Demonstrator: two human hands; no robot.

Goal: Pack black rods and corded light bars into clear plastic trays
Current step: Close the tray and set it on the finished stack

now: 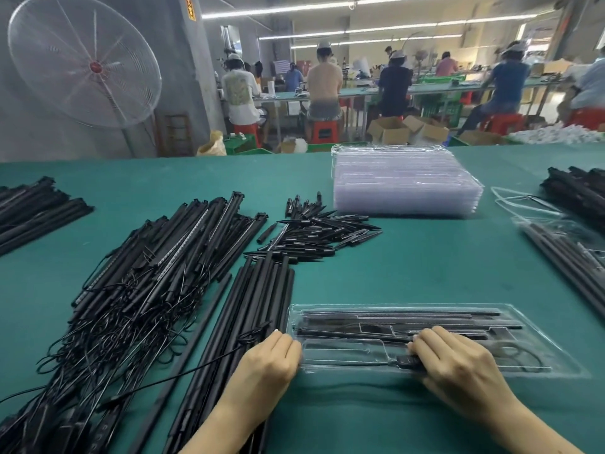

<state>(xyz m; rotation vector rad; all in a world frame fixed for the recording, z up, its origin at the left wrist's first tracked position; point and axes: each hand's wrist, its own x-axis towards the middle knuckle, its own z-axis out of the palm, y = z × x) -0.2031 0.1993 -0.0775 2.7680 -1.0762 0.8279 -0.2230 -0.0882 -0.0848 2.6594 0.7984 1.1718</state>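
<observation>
Bright overhead tube lights (370,29), soft shadows, wide-angle bending at edges.

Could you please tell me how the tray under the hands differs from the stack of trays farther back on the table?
The near tray is a single one holding black rods and a cord; the stack is many trays nested, with nothing visible in them. The near tray has both hands at it, left hand and right hand; the stack is untouched. Both are clear plastic, lying flat on the green table.
</observation>
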